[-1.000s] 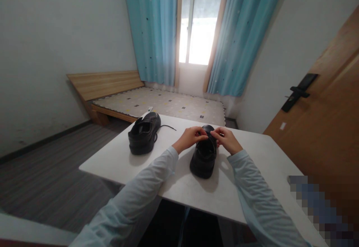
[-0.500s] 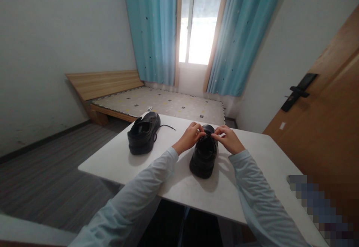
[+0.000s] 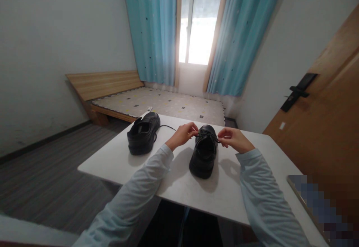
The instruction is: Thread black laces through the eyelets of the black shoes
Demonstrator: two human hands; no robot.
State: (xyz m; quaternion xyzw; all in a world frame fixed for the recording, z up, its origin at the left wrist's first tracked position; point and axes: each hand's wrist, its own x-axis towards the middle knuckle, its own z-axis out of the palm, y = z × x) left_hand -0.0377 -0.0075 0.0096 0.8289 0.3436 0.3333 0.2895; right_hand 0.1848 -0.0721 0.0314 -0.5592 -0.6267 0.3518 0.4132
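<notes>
A black shoe (image 3: 204,157) stands upright on the white table, its heel toward me. At its left side my left hand (image 3: 183,133) pinches a black shoelace near the top of the shoe. My right hand (image 3: 231,138) is closed on the shoelace (image 3: 212,138) at the right side. Between the hands the lace runs across the shoe's front. Farther left sits a second black shoe (image 3: 142,136), heel toward me, with a loose lace (image 3: 167,126) trailing right and a small white tag (image 3: 149,109) at its far side. Neither hand touches that shoe.
The white table (image 3: 112,166) has its near edge close to my body. Behind it is a low bed (image 3: 168,103) under a window with blue curtains (image 3: 157,34). A wooden door (image 3: 314,127) is on the right. A blurred-out patch (image 3: 316,206) covers something at the table's right edge.
My hands have moved apart, left hand leftward and right hand rightward, drawing the lace out to both sides of the shoe. Both shoes stay in place.
</notes>
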